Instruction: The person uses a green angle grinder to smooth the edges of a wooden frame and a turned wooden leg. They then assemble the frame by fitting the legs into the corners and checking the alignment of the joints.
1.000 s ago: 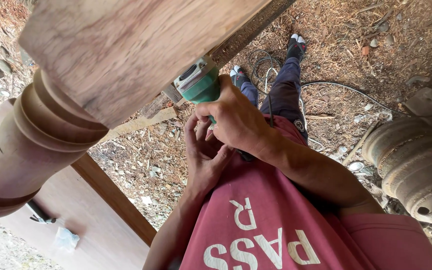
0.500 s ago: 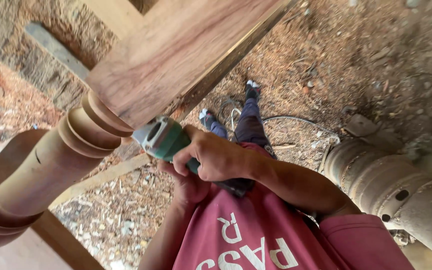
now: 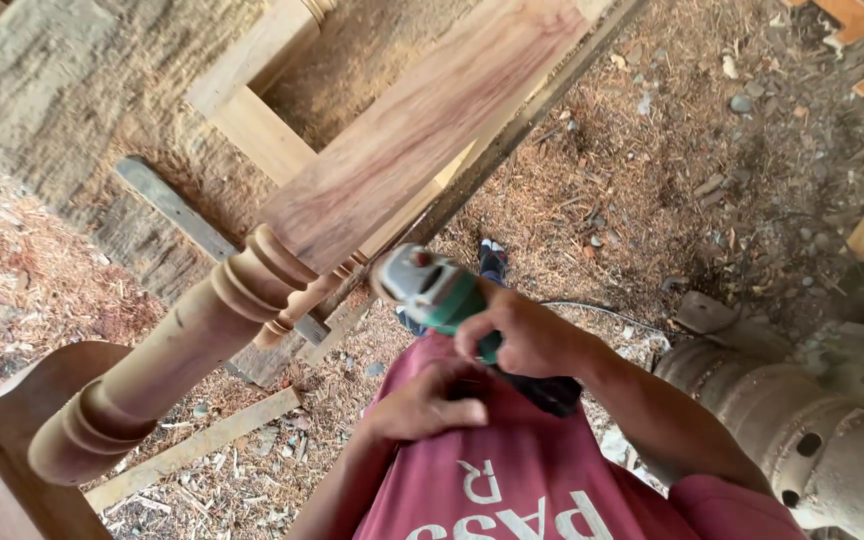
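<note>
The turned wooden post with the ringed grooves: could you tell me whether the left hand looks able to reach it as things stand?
Probably yes. The left hand rests on the red shirt, nothing lies between it and the turned wooden post, and the right hand holds the green power grinder off to one side.

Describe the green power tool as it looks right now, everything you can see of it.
The green power tool looks like an angle grinder: a grey metal head with a green plastic body behind it and a dark rear section. It is tilted, head up toward the turned wooden leg, close to it, though contact cannot be made out. The right hand wraps the body, fingers over the top; the left hand rests below on the red shirt, off the tool.
</note>
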